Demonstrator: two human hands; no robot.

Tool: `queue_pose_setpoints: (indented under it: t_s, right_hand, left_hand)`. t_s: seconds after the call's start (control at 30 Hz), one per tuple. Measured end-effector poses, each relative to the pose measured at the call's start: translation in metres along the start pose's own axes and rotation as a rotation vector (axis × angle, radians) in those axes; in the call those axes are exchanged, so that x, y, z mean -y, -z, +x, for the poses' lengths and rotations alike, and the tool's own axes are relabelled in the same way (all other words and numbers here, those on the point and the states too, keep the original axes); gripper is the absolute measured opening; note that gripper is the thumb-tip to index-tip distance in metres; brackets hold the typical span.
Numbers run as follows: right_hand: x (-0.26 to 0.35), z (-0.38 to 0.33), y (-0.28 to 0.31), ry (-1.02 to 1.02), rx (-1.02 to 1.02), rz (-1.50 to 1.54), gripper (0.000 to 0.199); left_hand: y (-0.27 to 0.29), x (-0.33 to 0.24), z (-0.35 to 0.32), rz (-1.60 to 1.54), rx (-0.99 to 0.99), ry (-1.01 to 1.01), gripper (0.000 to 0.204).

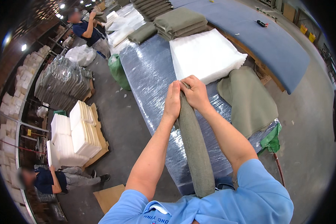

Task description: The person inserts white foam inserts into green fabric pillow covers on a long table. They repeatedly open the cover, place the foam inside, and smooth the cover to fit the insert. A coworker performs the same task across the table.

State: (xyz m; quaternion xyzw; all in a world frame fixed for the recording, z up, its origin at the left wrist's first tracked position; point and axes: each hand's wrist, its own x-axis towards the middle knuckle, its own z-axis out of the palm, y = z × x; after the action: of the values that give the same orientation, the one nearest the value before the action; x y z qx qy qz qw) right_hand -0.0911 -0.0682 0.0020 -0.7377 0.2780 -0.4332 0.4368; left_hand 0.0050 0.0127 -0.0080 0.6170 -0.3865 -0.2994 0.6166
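A long, olive-green fabric-covered piece, probably a cushion in its cover (195, 149), runs from my chest out over the wrapped table. What fills it is hidden. My left hand (171, 101) presses along the left side of its far end, fingers closed together on the fabric. At the same end, my right hand (195, 92) pinches the fabric, its fingertips meeting the left hand's. Just beyond both hands sits a stack of white foam or wadding slabs (205, 56). An olive-green fabric cover (250, 102) lies loosely to the right, draping toward the table edge.
Plastic film covers the table (142, 74); folded green covers (181, 22) sit farther back. A blue padded table (257, 41) stands at right. To the left are white foam blocks (84, 128), wrapped grey-green stacks (61, 80) and two people (87, 30), one holding a white slab.
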Motion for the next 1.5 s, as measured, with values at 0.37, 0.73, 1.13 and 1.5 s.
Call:
queue_pose_setpoints:
  t_s: [0.37, 0.73, 1.13, 1.5]
  right_hand:
    - [-0.03, 0.016, 0.005, -0.284, 0.174, 0.329, 0.027]
    - [-0.116, -0.224, 0.156, -1.064, 0.329, 0.351, 0.051]
    - [-0.014, -0.115, 0.11, -0.439, -0.075, 0.566, 0.051]
    - [-0.002, -0.053, 0.049, -0.334, 0.025, -0.074, 0.058]
  left_hand:
    - [0.013, -0.042, -0.018, 0.051, 0.129, 0.25, 0.08]
    - [0.186, 0.027, -0.147, -0.514, -0.594, 0.398, 0.039]
    - [0.147, 0.084, -0.37, -0.87, -0.511, 0.587, 0.062]
    - [0.044, 0.017, -0.403, -0.711, -0.429, 0.759, 0.058]
